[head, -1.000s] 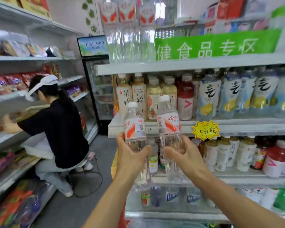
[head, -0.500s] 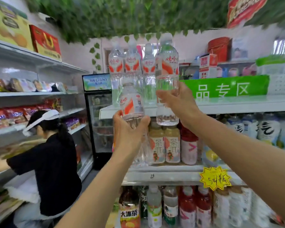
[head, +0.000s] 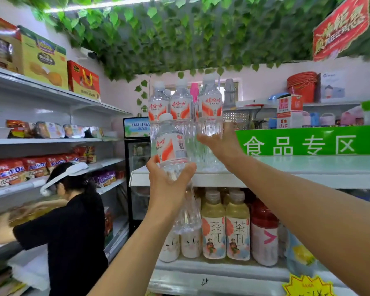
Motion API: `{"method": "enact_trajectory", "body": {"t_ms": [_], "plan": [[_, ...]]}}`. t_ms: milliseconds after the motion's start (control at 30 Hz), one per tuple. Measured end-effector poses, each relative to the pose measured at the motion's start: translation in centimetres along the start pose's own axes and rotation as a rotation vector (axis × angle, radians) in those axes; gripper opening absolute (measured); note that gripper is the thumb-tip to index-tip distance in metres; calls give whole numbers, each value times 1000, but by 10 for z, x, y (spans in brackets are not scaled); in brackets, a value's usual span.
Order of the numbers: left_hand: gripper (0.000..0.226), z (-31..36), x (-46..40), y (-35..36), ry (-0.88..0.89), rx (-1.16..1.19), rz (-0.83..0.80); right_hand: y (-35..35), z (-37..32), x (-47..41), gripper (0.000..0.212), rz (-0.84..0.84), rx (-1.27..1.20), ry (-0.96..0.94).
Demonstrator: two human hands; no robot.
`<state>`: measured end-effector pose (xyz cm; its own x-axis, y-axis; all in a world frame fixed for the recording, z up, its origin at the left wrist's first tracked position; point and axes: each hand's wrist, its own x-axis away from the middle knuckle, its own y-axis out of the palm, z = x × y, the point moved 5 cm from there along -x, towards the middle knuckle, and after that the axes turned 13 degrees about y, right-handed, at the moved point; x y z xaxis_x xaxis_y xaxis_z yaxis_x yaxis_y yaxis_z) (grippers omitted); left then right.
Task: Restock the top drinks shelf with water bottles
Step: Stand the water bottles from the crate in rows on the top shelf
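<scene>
My left hand (head: 169, 184) grips a clear water bottle (head: 171, 146) with a red-and-white label, held upright just in front of the top shelf's (head: 286, 176) left end. My right hand (head: 220, 146) holds a second water bottle (head: 209, 112) by its lower body, standing on or just above the top shelf. Two more water bottles (head: 169, 105) of the same kind stand on the shelf to its left, partly behind the bottle in my left hand.
Tea and red-capped drink bottles (head: 226, 227) fill the shelf below. A green sign (head: 308, 142) runs along the back of the top shelf. A person in black (head: 73, 231) bends over the left shelves. A drinks fridge (head: 137, 167) stands behind.
Both hands have risen from the middle shelf level to the top shelf. The right hand's bottle has come down beside the row of bottles; the left bottle has lifted closer to the shelf edge.
</scene>
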<state>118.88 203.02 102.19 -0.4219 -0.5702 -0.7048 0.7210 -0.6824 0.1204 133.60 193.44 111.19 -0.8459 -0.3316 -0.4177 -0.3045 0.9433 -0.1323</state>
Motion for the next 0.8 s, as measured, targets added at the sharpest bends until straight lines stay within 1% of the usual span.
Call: {"method": "enact_trajectory", "body": {"t_ms": [67, 100, 133, 200, 233, 333, 433, 633, 700, 800], "plan": [[78, -2, -3, 0, 0, 11, 8, -1, 3, 0, 91, 42, 106, -3], [78, -2, -4, 0, 3, 14, 11, -3, 5, 1, 92, 74, 178, -10], [78, -2, -6, 0, 9, 8, 14, -4, 6, 2, 87, 96, 226, -28], [78, -1, -9, 0, 25, -19, 18, -4, 9, 3, 69, 99, 232, -59], [77, 0, -10, 0, 30, -30, 17, -3, 10, 4, 66, 92, 223, -66], [76, 3, -12, 1, 36, -45, 17, 3, 7, 1, 76, 72, 223, -57], [73, 6, -12, 1, 19, -16, 10, 10, 6, -3, 75, 99, 265, -63], [71, 12, -13, -3, 28, -58, 27, 16, 11, -14, 83, 115, 288, -51], [73, 14, -12, -3, 31, -67, 33, 17, 13, -16, 89, 118, 284, -45], [78, 16, -10, -4, 23, -78, 30, 16, 13, -17, 96, 79, 285, -13]]}}
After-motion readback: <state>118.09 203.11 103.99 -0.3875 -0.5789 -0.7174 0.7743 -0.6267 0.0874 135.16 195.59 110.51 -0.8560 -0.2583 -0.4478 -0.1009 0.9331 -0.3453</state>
